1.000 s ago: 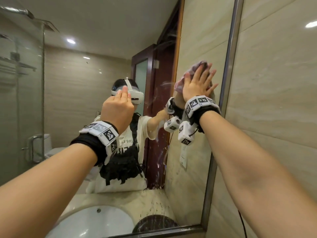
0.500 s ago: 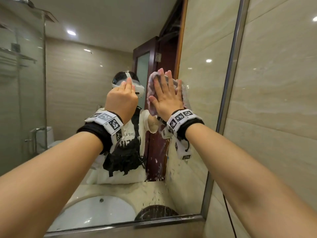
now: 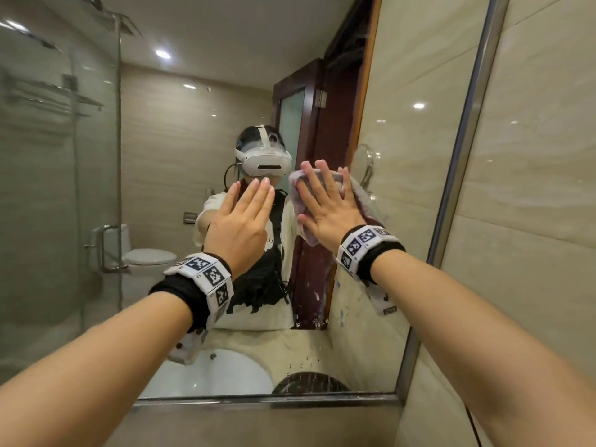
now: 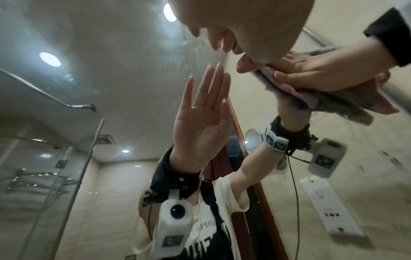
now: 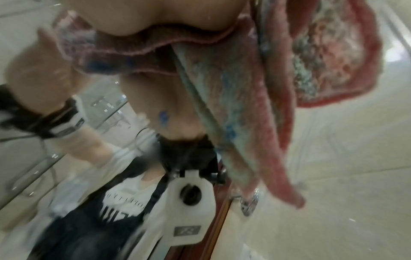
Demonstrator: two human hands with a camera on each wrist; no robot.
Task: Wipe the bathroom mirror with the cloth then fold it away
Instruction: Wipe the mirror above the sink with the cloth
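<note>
The wall mirror (image 3: 167, 195) fills the head view. My right hand (image 3: 322, 195) presses a pinkish cloth (image 3: 366, 204) flat against the glass at its middle right, fingers straight and spread. The right wrist view is blurred. It shows the cloth (image 5: 244, 109) with blue-green stains, bunched under my palm and hanging below it. My left hand (image 3: 248, 201) is raised beside it with straight fingers and holds nothing. In the left wrist view my left hand (image 4: 222, 42) sits just short of the glass, above its own reflection.
A metal frame (image 3: 461, 156) edges the mirror on the right and along the bottom. Beige wall tiles (image 3: 532, 204) lie beyond it. Water spots (image 3: 309, 321) mark the lower glass. The reflection shows a white basin (image 3: 219, 375), a shower screen and a toilet.
My right hand has slid the cloth from beside the right frame leftward and down across the glass. My left hand's fingers have straightened upward.
</note>
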